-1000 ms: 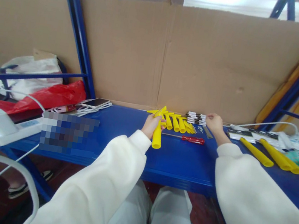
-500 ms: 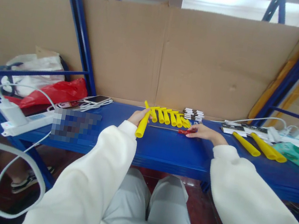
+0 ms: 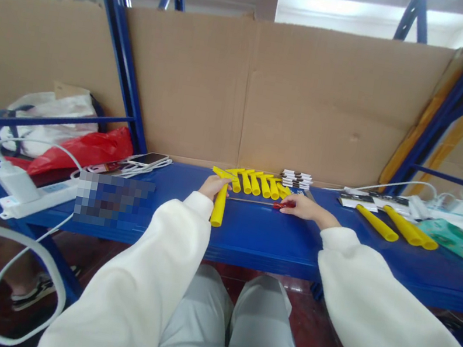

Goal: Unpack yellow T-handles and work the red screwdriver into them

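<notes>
My left hand [image 3: 211,186] is closed around a hollow yellow tube [image 3: 218,210], its wide open end towards me. Another yellow end shows just above those fingers; I cannot tell if it belongs to the same piece. My right hand [image 3: 303,206] grips the red handle [image 3: 283,205] of a screwdriver-like tool. Its long thin shaft [image 3: 251,201] points left, to the held tube; whether the tip touches the tube is unclear. Behind the shaft lies a row of several similar yellow tubes [image 3: 256,185]. White-and-black small pieces [image 3: 296,179] are stacked by the row's right end.
More yellow tubes [image 3: 411,228] lie at the right, near a green packet [image 3: 460,241] and white cables. On the left are a power strip [image 3: 43,195], a phone [image 3: 149,158] and a red bag [image 3: 85,143]. Cardboard [image 3: 314,104] closes the back of the blue shelf [image 3: 265,238].
The tube in my left hand has swung from slanting to nearly straight towards me. My right hand still holds the red-handled tool. The view has tilted slightly up.
</notes>
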`<state>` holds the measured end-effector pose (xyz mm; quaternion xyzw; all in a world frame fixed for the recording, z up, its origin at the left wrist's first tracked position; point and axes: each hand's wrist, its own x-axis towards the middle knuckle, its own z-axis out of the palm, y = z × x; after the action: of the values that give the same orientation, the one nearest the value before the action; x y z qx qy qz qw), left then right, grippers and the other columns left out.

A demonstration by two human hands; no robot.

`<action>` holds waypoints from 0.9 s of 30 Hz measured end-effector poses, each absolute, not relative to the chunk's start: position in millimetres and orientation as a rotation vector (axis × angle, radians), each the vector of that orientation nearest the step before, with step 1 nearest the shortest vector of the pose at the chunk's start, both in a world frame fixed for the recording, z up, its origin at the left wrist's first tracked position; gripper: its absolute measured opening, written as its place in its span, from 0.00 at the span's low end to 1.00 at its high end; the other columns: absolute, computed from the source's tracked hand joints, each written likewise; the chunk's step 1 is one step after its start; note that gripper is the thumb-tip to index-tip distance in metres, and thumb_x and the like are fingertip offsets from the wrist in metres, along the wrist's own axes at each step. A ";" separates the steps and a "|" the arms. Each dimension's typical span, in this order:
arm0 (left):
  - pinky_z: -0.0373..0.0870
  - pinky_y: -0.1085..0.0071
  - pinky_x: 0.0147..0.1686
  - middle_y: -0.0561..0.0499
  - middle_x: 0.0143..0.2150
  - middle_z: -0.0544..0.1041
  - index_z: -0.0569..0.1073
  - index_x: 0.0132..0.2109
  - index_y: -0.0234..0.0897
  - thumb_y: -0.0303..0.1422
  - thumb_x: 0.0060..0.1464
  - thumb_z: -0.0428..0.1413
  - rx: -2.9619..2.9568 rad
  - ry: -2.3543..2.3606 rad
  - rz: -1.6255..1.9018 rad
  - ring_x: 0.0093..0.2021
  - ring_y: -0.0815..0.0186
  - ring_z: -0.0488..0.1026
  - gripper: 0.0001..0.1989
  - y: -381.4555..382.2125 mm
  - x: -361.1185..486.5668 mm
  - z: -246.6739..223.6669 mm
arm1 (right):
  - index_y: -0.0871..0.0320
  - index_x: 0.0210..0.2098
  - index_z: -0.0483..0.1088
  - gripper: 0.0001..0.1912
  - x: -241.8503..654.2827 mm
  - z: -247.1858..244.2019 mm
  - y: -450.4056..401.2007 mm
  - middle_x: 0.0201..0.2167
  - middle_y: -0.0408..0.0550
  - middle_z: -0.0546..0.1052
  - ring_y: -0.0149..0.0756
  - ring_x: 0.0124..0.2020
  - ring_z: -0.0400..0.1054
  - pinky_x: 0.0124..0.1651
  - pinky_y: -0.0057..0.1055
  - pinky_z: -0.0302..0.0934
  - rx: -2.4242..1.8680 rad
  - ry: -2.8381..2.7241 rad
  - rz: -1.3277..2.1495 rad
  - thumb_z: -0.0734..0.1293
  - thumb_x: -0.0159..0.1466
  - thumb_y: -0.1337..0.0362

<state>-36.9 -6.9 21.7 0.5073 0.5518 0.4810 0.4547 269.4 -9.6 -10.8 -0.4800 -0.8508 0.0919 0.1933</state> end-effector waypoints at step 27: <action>0.73 0.76 0.24 0.43 0.51 0.80 0.68 0.44 0.36 0.23 0.53 0.64 1.592 1.474 1.446 0.25 0.70 0.79 0.15 9.0 -38.9 1.8 | 0.55 0.42 0.77 0.10 273.0 -19.1 0.8 0.38 0.52 0.82 0.43 0.36 0.75 0.42 0.37 0.69 -1.316 -1.949 -0.201 0.68 0.62 0.61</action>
<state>-38.9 9.0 1.8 0.5890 0.5452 0.5349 0.2640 273.0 0.8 -19.1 -0.5156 -0.7635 -0.0789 0.3809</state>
